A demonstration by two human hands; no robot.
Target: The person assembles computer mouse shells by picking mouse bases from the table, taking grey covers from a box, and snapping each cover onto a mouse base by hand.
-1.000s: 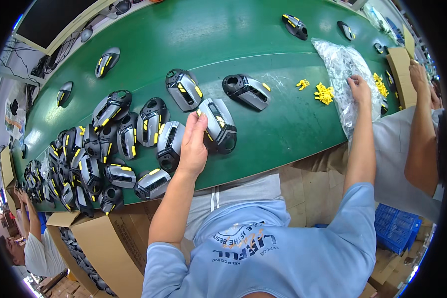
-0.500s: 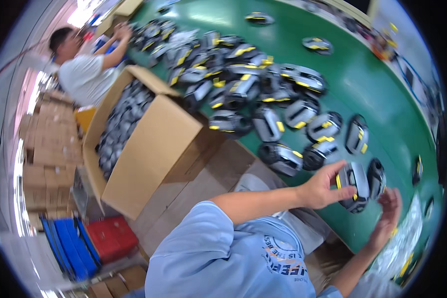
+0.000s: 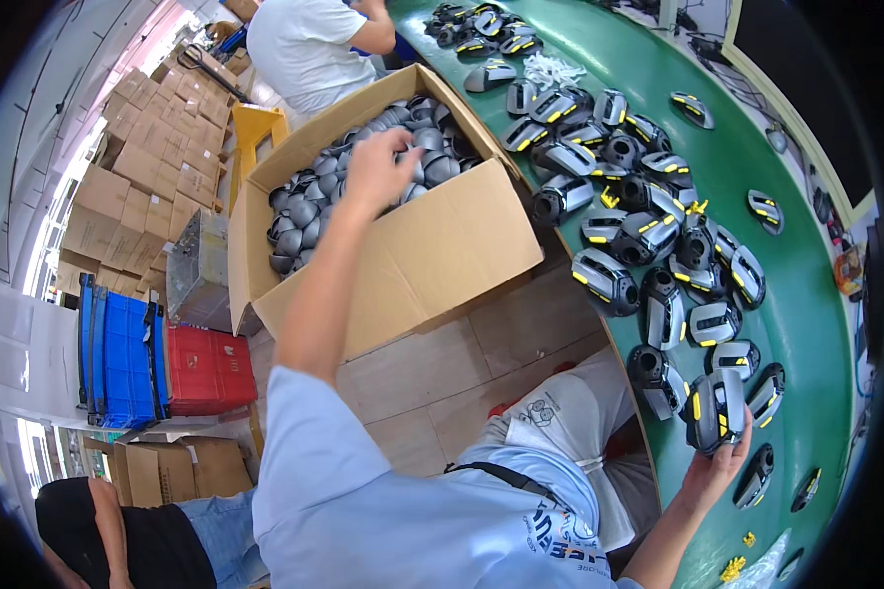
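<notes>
My right hand (image 3: 715, 473) grips a grey-and-black plastic housing (image 3: 719, 404) with yellow strips, holding it up over the green table near its front edge. My left arm stretches out over a large cardboard box (image 3: 432, 260). Above the parts in it is my left hand (image 3: 379, 169), fingers bent and apart; nothing shows clearly between them. Grey, dome-like plastic shells (image 3: 303, 213) fill the box in a loose heap. Many similar housings (image 3: 648, 236) lie crowded on the green table (image 3: 805, 324) beside the box.
Another person (image 3: 309, 54) in a white shirt works past the box. Behind it stand stacked cartons (image 3: 152, 147), a yellow pallet jack (image 3: 255, 128), a blue crate (image 3: 123, 358) and a red crate (image 3: 209, 368). Yellow clips (image 3: 734, 568) lie at the table's near end. A person in black (image 3: 133, 530) is at lower left.
The housing has passed from my left hand to my right. My left hand has swung left from the table to over the box of shells. The view has turned left.
</notes>
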